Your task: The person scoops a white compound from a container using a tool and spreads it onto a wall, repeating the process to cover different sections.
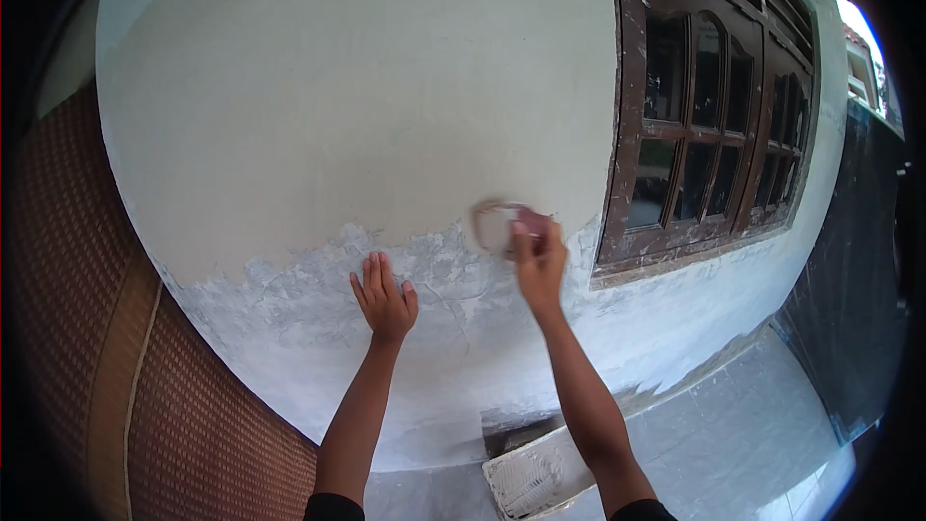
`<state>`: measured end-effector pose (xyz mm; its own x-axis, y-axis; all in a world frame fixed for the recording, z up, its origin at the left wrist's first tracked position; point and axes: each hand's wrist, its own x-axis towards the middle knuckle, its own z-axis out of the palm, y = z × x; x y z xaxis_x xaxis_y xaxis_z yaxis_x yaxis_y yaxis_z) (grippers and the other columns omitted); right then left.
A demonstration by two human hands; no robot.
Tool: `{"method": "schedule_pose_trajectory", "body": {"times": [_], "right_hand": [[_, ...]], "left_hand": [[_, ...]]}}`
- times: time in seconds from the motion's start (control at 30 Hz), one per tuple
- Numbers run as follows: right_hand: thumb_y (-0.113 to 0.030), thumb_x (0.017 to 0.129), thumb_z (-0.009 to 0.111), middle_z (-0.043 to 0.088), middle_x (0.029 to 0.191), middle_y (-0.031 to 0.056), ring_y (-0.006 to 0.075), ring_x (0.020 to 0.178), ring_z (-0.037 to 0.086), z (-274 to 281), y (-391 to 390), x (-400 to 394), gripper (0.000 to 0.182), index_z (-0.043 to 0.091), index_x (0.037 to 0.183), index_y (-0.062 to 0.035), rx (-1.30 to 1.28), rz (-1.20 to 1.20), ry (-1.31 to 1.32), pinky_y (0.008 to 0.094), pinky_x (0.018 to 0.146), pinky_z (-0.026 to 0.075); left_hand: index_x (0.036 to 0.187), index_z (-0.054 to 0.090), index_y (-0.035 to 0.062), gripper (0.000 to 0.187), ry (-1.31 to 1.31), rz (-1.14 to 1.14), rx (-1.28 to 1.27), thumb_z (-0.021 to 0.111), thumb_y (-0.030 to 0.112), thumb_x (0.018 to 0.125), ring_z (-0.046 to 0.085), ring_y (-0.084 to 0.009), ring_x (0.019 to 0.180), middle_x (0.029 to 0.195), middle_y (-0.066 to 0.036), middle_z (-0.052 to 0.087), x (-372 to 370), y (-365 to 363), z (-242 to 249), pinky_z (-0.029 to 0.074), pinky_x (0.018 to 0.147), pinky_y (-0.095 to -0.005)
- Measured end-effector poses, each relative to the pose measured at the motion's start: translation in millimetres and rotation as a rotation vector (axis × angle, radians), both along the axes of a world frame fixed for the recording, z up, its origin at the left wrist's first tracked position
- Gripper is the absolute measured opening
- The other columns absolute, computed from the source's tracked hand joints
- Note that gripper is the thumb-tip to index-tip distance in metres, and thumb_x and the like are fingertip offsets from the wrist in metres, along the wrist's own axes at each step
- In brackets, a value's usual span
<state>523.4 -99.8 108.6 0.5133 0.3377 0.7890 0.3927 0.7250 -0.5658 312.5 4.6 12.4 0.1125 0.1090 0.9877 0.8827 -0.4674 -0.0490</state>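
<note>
My left hand lies flat on the wall, fingers stretched upward, on a patchy grey-white band below the smoother cream wall. To its right and a little higher, my right hand is closed on a curled piece of reddish-brown sandpaper. The sheet bends into a loop on its left side and is blurred by motion. It is held at the wall near the ragged line where the cream coat meets the rough band; whether its face presses on the wall cannot be made out.
A brown wooden window with glass panes is set in the wall at right. Below, a whitish-smeared tray stands on the grey tiled floor. A brown woven panel rises at left, and a dark sheet hangs at far right.
</note>
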Motion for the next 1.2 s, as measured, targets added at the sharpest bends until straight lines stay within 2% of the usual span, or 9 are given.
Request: {"method": "schedule_pose_trajectory", "body": {"times": [0.13,0.3,0.47,0.57,0.77,0.87,0.93,1.07,1.2], "right_hand": [[-0.023,0.088,0.065,0.053,0.081,0.0113,0.0166,0.065,0.054,16,18,0,0.028,0.059,0.102,0.0015,-0.057,-0.259,-0.239,0.0294,0.057,0.043],[-0.023,0.092,0.062,0.062,0.086,0.0012,0.0062,0.071,0.056,9,6,74,0.024,0.06,0.108,-0.0047,0.023,-0.078,0.472,0.0224,0.057,0.045],[-0.029,0.091,0.062,0.059,0.084,0.0026,0.0086,0.065,0.053,-1,-6,50,0.034,0.058,0.115,-0.0046,-0.068,0.133,0.259,0.0216,0.056,0.044],[-0.027,0.092,0.062,0.058,0.087,0.0041,0.0116,0.072,0.055,-20,14,45,0.033,0.057,0.114,-0.0027,-0.177,-0.283,-0.19,0.0242,0.064,0.046],[-0.024,0.094,0.059,0.055,0.083,0.0002,0.0063,0.067,0.052,-22,-2,117,0.027,0.055,0.111,-0.0047,0.125,0.021,0.46,0.0228,0.059,0.046],[-0.024,0.094,0.059,0.056,0.085,0.001,0.0076,0.07,0.053,-23,-4,87,0.027,0.054,0.112,-0.0042,-0.018,0.076,0.204,0.0234,0.061,0.046],[-0.029,0.092,0.061,0.05,0.102,0.0081,0.0115,0.082,0.05,-32,7,81,0.034,0.054,0.11,-0.0016,-0.181,-0.239,-0.188,0.0248,0.062,0.045],[-0.028,0.094,0.059,0.057,0.095,0.0061,0.0126,0.08,0.056,-34,1,121,0.032,0.053,0.112,-0.0027,-0.089,0.009,0.328,0.0277,0.066,0.05],[-0.026,0.095,0.058,0.056,0.086,-0.0003,0.0063,0.069,0.052,-26,-12,111,0.026,0.053,0.109,-0.0052,0.011,0.043,0.271,0.0223,0.056,0.044]], "left_hand": [[0.137,0.038,-0.0045,0.056,0.004,-0.002,0.003,0.043,0.026,0.09,0.032,-0.0307,0.134,0.141,-0.017,0.038,-1,1,1,0.016,0.112,-0.0529],[0.137,0.038,-0.0045,0.056,0.0,0.008,-0.003,0.044,0.025,0.09,0.031,-0.0306,0.134,0.141,-0.017,0.038,1,-1,1,0.017,0.112,-0.0529],[0.137,0.038,-0.0045,0.056,0.003,0.006,0.011,0.044,0.025,0.09,0.032,-0.0308,0.134,0.141,-0.017,0.038,0,1,1,0.017,0.112,-0.0533],[0.137,0.038,-0.0043,0.056,0.007,0.002,0.019,0.043,0.026,0.09,0.033,-0.031,0.134,0.141,-0.017,0.038,0,-1,1,0.017,0.112,-0.0534],[0.14,0.031,-0.0057,0.058,0.028,-0.007,-0.01,0.041,0.023,0.09,0.029,-0.0353,0.134,0.143,-0.021,0.033,-1,1,-2,0.014,0.112,-0.0551],[0.14,0.031,-0.0056,0.058,0.026,-0.006,-0.006,0.041,0.023,0.091,0.028,-0.0349,0.135,0.143,-0.02,0.032,1,2,0,0.014,0.112,-0.0551],[0.14,0.03,-0.0056,0.059,0.038,0.0,0.002,0.042,0.024,0.09,0.028,-0.035,0.135,0.144,-0.02,0.032,-1,1,-1,0.013,0.112,-0.0552],[0.14,0.03,-0.0058,0.059,0.037,0.003,-0.013,0.042,0.024,0.09,0.028,-0.035,0.135,0.144,-0.02,0.031,-1,1,-2,0.013,0.112,-0.0551],[0.137,0.038,-0.004,0.057,-0.001,0.003,0.007,0.045,0.026,0.089,0.032,-0.0309,0.134,0.141,-0.017,0.038,1,1,-2,0.017,0.112,-0.0531]]}}
